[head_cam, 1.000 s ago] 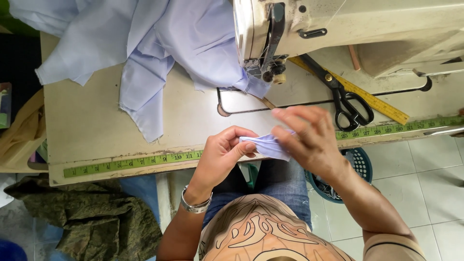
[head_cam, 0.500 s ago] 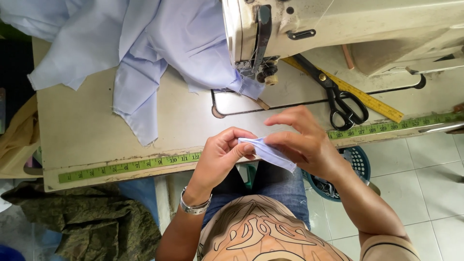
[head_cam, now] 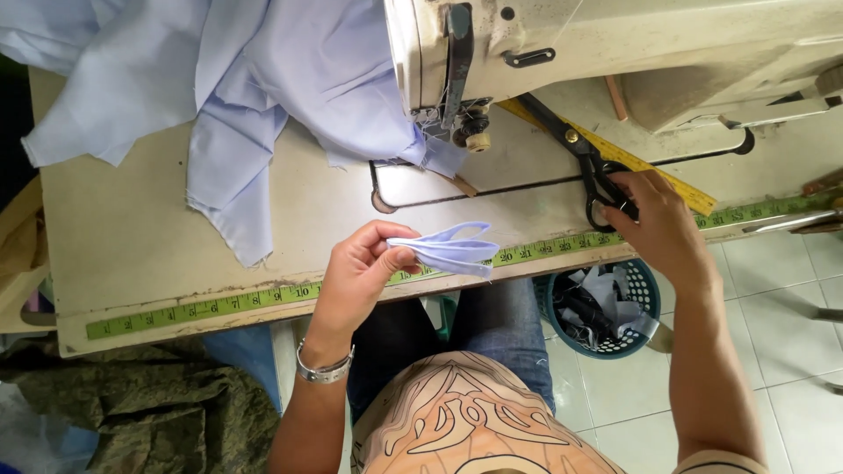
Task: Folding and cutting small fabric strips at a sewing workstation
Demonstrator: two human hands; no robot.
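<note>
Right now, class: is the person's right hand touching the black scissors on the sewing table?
Touching. The head view shows the right hand lying over the handle loops of the black scissors, fingers on them with no gap visible.

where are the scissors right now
In the head view, the black scissors lie right of the sewing machine's needle, across a yellow ruler, with the right hand on their handles.

A worn, cream-coloured sewing table (head_cam: pixel 132 228) fills most of the view, with a green measuring tape (head_cam: pixel 219 305) fixed along its front edge and an off-white sewing machine (head_cam: pixel 615 44) standing at the back. The floor (head_cam: pixel 790 351) is pale square tile. A blue basket (head_cam: pixel 606 307) of scraps stands on it under the table edge, and an olive cloth (head_cam: pixel 158 412) lies crumpled at the left.
</note>
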